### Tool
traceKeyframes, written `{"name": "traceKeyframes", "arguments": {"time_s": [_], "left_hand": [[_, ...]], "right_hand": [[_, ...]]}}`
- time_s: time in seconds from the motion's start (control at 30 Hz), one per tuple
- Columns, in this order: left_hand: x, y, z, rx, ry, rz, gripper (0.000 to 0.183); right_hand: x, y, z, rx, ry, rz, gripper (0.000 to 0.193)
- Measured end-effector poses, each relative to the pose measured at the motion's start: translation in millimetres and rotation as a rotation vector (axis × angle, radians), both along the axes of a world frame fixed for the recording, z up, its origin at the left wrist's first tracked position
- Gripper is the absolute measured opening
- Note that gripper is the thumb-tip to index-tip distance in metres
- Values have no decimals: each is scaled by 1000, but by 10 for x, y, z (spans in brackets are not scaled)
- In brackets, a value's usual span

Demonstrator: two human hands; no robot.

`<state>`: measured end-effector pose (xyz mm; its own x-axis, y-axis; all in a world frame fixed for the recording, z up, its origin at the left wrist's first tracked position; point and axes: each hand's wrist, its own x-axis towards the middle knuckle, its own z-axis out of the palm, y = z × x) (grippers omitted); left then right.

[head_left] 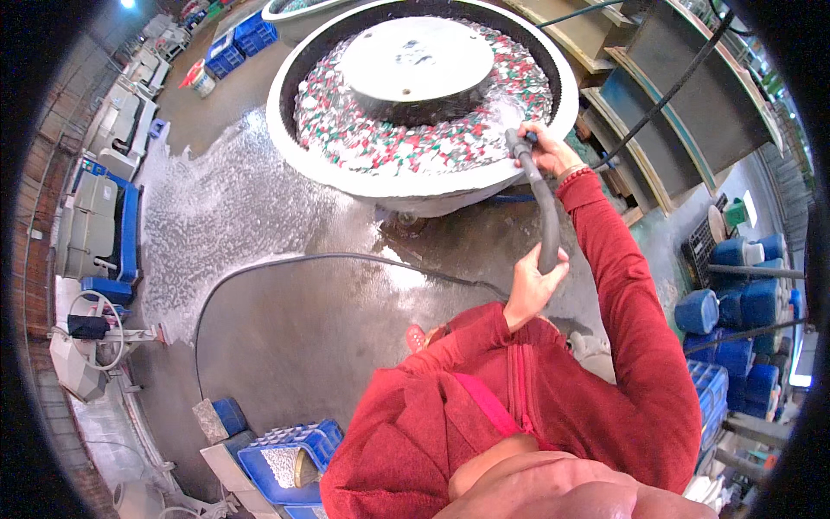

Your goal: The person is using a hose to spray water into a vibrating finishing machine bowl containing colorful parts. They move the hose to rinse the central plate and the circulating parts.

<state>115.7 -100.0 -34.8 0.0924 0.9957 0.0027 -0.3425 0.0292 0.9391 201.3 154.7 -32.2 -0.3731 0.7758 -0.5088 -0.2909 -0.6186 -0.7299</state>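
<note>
A grey hose point(545, 208) with a valve-like nozzle point(518, 145) runs between my two hands. My right hand point(552, 156) is closed around the nozzle end, at the near right rim of a large round tub point(415, 185). Lower down, my left hand point(531, 290) grips the hose close to my body. The tub has a white rim and a dark inner wall. Many small red, green and white pieces point(389, 156) fill it, ringing a raised white round cover point(372, 65). A whitish blur, apparently spray, shows over the pieces just beyond the nozzle.
White foam point(207, 208) spreads over the wet floor left of the tub. A dark hose point(346, 256) curves across the floor. Wooden-edged panels point(657, 112) stand to the right, above several blue jugs point(697, 311). Blue crates point(226, 54) sit far left; another blue crate point(316, 437) is near left.
</note>
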Motion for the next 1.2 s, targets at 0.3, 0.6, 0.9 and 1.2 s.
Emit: {"name": "traceKeyframes", "arguments": {"time_s": [0.3,0.6,0.9,1.2], "left_hand": [[1876,611,79,-102,7,-47,3],[2769,1046,73,-204,-30,-1,4],[3131,1993,359,-291,-88,22,4],[3499,3114,304,-171,-193,207,5]], "right_hand": [[1225,692,331,110,144,224,22],[1641,900,414,128,154,333,12],[1613,1726,462,173,63,538,11],[1353,2521,576,224,34,765,19]]}}
